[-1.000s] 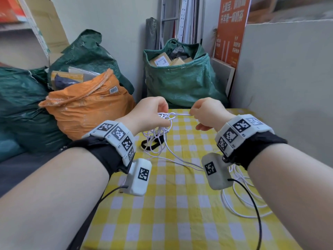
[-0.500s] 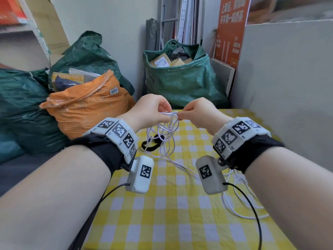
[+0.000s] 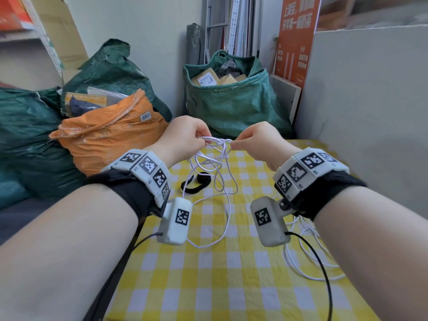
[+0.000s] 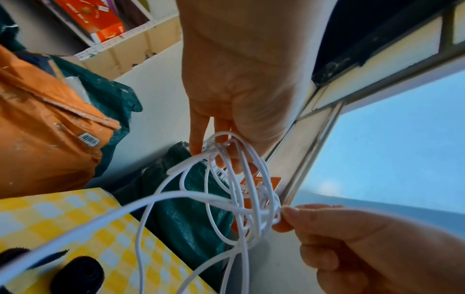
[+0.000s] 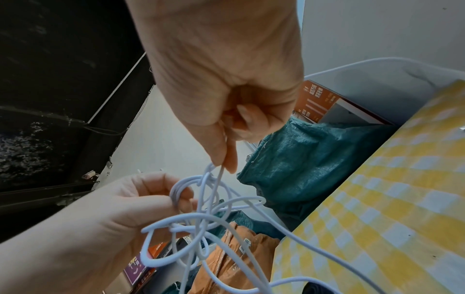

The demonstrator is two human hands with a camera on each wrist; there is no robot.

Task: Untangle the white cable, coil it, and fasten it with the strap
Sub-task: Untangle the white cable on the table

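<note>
A thin white cable (image 3: 216, 158) hangs in a knotted tangle between both hands above the yellow checked table (image 3: 208, 274). My left hand (image 3: 185, 137) grips several loops of it (image 4: 226, 151). My right hand (image 3: 252, 140) pinches the knot between thumb and forefinger (image 5: 221, 165). More cable trails down to the cloth and lies in loose loops (image 3: 305, 258) under my right forearm. The black strap (image 3: 196, 183) lies curled on the table beyond the hands, also seen at the bottom of the left wrist view (image 4: 75, 276).
An orange sack (image 3: 108, 133) and dark green sacks (image 3: 231, 100) stand just past the table's far and left edges. A pale panel (image 3: 370, 100) walls off the right side. Black wires (image 3: 317, 262) run from the wrist cameras across the cloth.
The hands came together from a short gap, then both rose a little with the tangle. The loops now hang longer below them.
</note>
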